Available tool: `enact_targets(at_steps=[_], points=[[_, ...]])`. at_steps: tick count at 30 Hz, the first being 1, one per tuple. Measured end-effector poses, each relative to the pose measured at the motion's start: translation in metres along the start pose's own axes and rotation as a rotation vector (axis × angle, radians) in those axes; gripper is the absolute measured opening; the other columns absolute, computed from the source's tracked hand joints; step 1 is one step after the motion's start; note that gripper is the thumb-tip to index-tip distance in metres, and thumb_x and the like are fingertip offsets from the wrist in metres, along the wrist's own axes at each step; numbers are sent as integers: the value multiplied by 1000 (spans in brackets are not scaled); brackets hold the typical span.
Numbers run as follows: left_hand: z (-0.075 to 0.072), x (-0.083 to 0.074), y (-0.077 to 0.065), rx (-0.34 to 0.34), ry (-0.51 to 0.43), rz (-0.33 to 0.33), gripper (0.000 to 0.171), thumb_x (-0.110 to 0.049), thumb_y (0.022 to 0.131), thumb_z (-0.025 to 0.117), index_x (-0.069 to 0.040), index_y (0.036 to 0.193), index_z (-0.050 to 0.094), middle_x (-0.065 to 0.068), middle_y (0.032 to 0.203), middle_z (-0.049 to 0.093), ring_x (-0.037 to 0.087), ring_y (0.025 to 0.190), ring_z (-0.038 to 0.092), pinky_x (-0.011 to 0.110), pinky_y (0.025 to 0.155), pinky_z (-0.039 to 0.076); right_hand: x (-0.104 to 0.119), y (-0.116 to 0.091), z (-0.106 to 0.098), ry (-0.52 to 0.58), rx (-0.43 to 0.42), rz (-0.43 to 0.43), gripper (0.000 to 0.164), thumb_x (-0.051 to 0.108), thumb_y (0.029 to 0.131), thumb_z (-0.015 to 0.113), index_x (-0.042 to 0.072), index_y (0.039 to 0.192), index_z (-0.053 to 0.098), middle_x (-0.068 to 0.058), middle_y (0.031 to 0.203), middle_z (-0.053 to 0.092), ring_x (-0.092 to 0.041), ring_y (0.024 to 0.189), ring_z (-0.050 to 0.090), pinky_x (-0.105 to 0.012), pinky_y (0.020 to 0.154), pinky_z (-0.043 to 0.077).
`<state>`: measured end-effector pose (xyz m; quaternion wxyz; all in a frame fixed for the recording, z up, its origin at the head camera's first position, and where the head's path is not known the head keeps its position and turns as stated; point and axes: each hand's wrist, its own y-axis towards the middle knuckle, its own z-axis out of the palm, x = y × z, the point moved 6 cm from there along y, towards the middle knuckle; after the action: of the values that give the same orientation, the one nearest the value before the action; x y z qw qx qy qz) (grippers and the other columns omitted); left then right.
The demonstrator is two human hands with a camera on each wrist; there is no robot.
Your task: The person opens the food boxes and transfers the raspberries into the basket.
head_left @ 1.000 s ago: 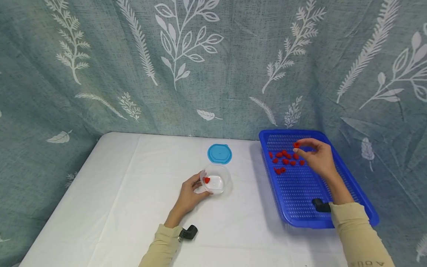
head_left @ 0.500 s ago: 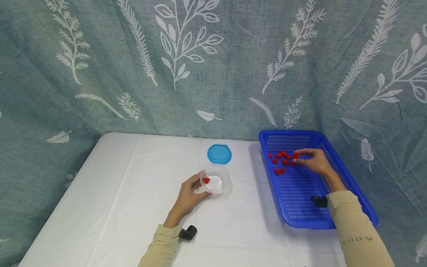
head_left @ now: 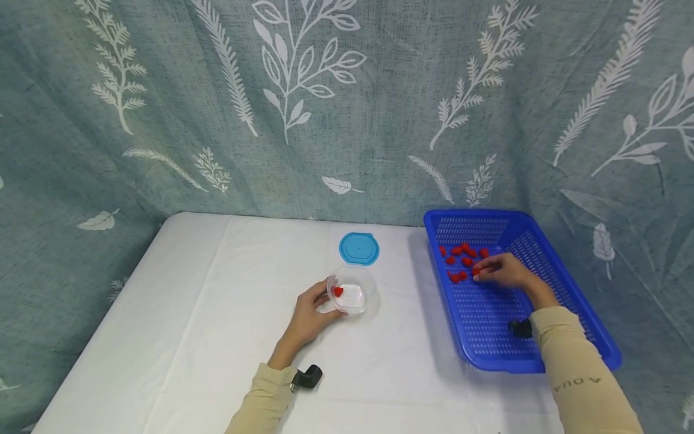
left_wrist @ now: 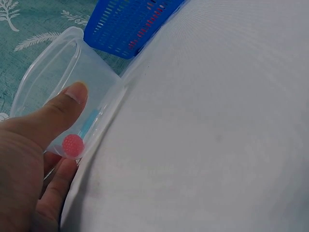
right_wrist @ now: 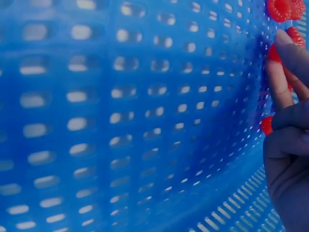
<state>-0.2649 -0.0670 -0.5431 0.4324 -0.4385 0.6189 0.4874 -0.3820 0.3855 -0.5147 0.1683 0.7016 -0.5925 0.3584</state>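
My left hand (head_left: 309,316) grips a clear plastic tub (head_left: 359,280) by its left side, thumb and fingers round the wall. A single red raspberry (left_wrist: 73,145) lies at the bottom of the tub. Down inside the blue basket (head_left: 461,355), my right hand (head_left: 506,271) pinches a raspberry (right_wrist: 274,53) between thumb and fingers. Several more raspberries (head_left: 467,261) lie on the basket floor, just beyond and left of these fingertips. Part of the berry at my right fingertips is hidden by the thumb.
A round blue lid (head_left: 359,248) lies flat on the white tablecloth (head_left: 244,271), behind the tub. The basket, with raised perforated walls, takes up the right side of the table. A green leaf-patterned curtain (head_left: 379,108) hangs along the back edge.
My right hand has come lower and nearer in the basket, from holding a raspberry above the others down among them. My left hand and the tub stay in place.
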Motion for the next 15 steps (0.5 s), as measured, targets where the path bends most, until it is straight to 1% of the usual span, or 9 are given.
enact_targets(at_steps=[2,6,9,12,15], points=[[0,-1,-1,-3,0,-4,78,11,74,83,10,144,49,27,142,56,43,130,56,42,107,51,-1,0,1,8,8,0,36,9,85,81,-16,108,69,1,81,75,2,70,58,-19,59,48],[0,0,-1,-5,9,-13,79,12,74,83,9,145,49,27,144,55,42,131,55,43,108,50,-1,-1,3,25,12,-17,37,6,85,81,-18,109,68,-8,85,76,3,71,61,-15,61,48],[1,0,-1,-8,10,-11,79,12,74,83,9,144,49,27,143,55,42,131,55,43,108,50,-2,0,4,18,20,-32,37,5,85,80,-19,109,67,-15,88,76,3,72,61,-14,62,48],[1,0,0,-12,12,-11,79,12,73,83,9,144,50,27,143,55,43,130,55,43,107,50,-2,0,3,11,19,-28,36,5,86,79,-19,109,66,-16,89,75,3,71,59,-15,61,48],[0,-1,0,-17,12,-14,79,13,72,84,9,143,50,26,142,56,43,129,56,43,106,51,3,-1,1,-8,10,-36,37,7,88,78,-19,111,66,-17,92,75,2,74,59,-16,62,49]])
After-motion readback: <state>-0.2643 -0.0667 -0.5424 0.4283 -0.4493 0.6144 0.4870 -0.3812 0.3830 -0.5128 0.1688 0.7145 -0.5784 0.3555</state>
